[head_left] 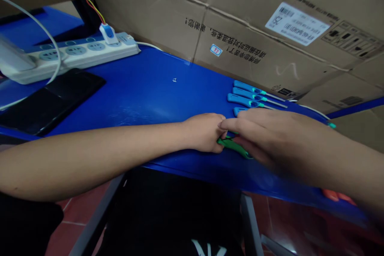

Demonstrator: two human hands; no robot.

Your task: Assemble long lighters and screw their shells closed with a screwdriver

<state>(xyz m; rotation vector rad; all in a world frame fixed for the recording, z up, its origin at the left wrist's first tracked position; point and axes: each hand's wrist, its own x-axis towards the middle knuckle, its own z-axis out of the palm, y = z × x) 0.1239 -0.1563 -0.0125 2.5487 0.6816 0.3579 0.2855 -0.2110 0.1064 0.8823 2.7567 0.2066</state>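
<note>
My left hand (207,132) reaches in from the left, its fingers curled closed around one end of a green lighter (235,147). Over the other end of that lighter lies my right hand (264,132), slightly blurred. Its fingers are drawn together and their tips meet the left hand's knuckles; whatever they pinch is hidden. A small dark part shows between the hands. Just beyond them, several blue long-necked lighters (246,101) lie side by side, metal stems pointing right. The nearest is partly covered by my right hand.
A large cardboard box (240,32) stands along the back of the blue table (144,88). At the left are a white power strip (81,58) with cables and a black flat object (54,100). Orange items (331,195) lie under my right forearm.
</note>
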